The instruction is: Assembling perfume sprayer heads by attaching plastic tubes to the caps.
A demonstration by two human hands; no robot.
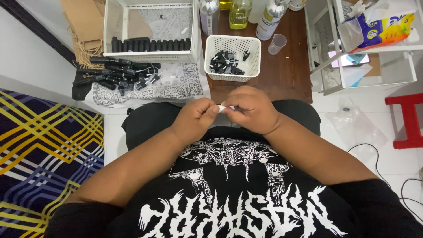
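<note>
Right over the lap, left hand (pixel 196 118) and right hand (pixel 251 110) both pinch a small white piece (pixel 221 108) lying crosswise between them, fingertips almost touching.

A white tiled floor (pixel 374 128) is running under everything, catching even indoor light. A dark brown wooden table (pixel 286 66) is standing at the top, with a white wire rack (pixel 352 75) sitting just beside it on the right. A red stool (pixel 407 119) is poking in at the right edge. On the left, a blue blanket with yellow and white stripes (pixel 44 154) is lying beside a pale wall (pixel 26 57). A black cable (pixel 387 163) is trailing across the tiles at lower right.
</note>
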